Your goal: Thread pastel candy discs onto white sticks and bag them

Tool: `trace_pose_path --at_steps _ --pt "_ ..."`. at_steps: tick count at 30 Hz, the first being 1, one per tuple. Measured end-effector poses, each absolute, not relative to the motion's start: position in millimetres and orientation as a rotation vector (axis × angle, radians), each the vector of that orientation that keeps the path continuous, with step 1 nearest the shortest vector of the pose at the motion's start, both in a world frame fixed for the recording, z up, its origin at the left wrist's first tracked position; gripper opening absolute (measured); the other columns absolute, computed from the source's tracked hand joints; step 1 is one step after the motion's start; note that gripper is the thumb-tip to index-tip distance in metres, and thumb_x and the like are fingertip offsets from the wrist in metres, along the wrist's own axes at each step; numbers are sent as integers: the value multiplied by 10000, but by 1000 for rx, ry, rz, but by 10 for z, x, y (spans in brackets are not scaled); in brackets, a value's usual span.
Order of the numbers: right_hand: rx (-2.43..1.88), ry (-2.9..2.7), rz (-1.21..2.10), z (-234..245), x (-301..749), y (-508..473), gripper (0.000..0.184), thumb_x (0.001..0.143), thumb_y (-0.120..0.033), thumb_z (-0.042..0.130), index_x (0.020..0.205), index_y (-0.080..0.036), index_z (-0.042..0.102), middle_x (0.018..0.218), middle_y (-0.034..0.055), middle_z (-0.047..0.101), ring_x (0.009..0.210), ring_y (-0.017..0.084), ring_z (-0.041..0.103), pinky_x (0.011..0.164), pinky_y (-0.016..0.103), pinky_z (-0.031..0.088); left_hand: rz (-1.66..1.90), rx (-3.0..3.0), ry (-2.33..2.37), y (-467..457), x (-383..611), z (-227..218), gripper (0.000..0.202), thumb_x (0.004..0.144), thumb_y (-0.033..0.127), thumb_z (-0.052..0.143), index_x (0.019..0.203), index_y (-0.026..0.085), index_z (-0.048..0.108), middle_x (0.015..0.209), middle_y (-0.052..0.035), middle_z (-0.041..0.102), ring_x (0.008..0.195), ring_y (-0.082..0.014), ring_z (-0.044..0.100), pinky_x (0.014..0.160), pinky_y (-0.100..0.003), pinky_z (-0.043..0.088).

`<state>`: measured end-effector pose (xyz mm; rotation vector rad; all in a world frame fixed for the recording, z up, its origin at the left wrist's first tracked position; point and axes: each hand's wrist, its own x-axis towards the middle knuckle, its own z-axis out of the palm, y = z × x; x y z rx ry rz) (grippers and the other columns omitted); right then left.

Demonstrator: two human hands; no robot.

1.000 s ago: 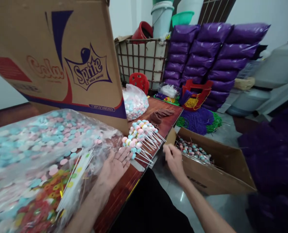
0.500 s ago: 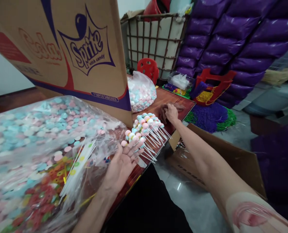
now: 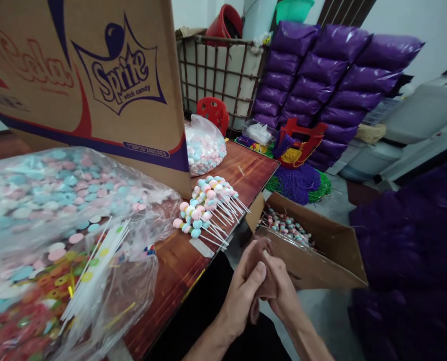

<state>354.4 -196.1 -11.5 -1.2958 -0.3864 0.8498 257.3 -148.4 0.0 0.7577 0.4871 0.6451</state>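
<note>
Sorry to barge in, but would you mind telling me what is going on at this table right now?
A person has the left hand and right hand closed together around a small brown cloth, just off the edge of the reddish wooden table. A pile of pastel candies on white sticks lies on the table, apart from the hands. An open cardboard box on the floor holds more of them.

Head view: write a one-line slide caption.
Left hand and right hand clasp a brown cloth near candy sticks on the table.
</note>
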Motion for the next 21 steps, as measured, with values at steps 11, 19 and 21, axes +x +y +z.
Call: trace_pose_path --at_steps 11,19,21 --pt "-1740 -1258 420 -209 3289 -2020 397 990 -408 372 631 -245 417 597 7 513 555 167 451 552 317 356 820 1204 868 -1231 2433 -288 369 831 537 649 737 182 675 753 -29 654 745 -181 577 750 -270 452" --pt "-1662 -1210 149 -345 3321 -2281 83 932 -233 535 950 -213 613 831 50 630 752 181 582 701 310 476 701 965 911 -1145 2537 -300 514 777 658 641 637 167 586 568 23 531 542 -118 451 529 -243 381" --pt "-1648 -1022 347 -312 3313 -2309 213 898 -259 605 1107 -228 624 947 55 658 842 193 618 739 314 509 724 842 946 -1123 2556 -323 492 755 642 674 681 162 598 608 25 568 557 -113 483 547 -236 408"
